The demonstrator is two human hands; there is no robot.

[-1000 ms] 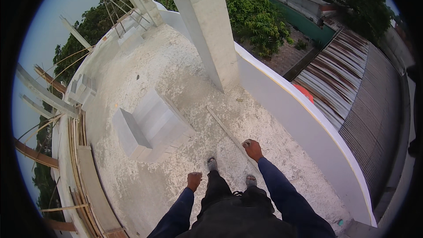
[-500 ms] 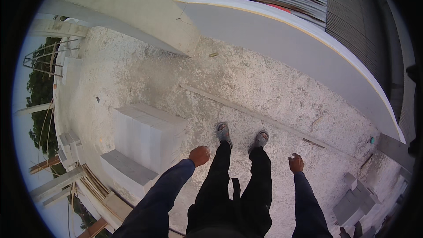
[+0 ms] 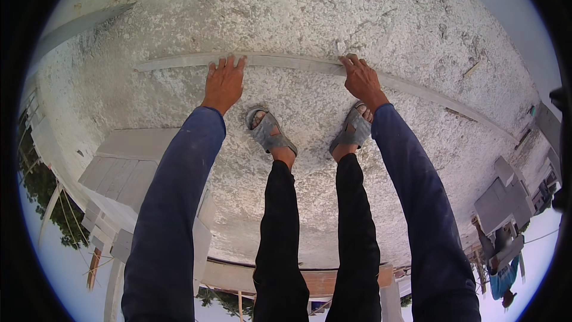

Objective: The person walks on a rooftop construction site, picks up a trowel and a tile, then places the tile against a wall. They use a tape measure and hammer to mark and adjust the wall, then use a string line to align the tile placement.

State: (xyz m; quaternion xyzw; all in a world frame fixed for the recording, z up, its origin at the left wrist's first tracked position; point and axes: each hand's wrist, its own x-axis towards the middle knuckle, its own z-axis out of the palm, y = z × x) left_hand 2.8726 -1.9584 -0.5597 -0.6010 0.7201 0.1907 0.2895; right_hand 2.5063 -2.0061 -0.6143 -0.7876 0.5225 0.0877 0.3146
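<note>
A long, narrow grey bar (image 3: 286, 61) lies across the rough floor ahead of my feet. Over its left part reaches my left hand (image 3: 224, 86), fingers bent across the bar and slightly apart, the thumb hidden. My right hand (image 3: 363, 85) has its fingers curled over the bar farther right, its thumb also out of sight. The bar runs on past both hands and seems to rest on the floor. My sandalled feet, the left sandal (image 3: 271, 131) and the right sandal (image 3: 353, 130), stand just behind it, between my arms.
Pale blocks (image 3: 122, 173) are stacked left of my left arm. More grey blocks (image 3: 503, 200) stand at the right, with a person (image 3: 506, 274) in a blue-green top beyond them. A small stick (image 3: 472, 70) lies far right. The floor (image 3: 286, 203) is rough and patchy white.
I have bent forward from standing, and the view has come closer to the floor. Both hands have moved from beside my legs out to the bar and closed over it.
</note>
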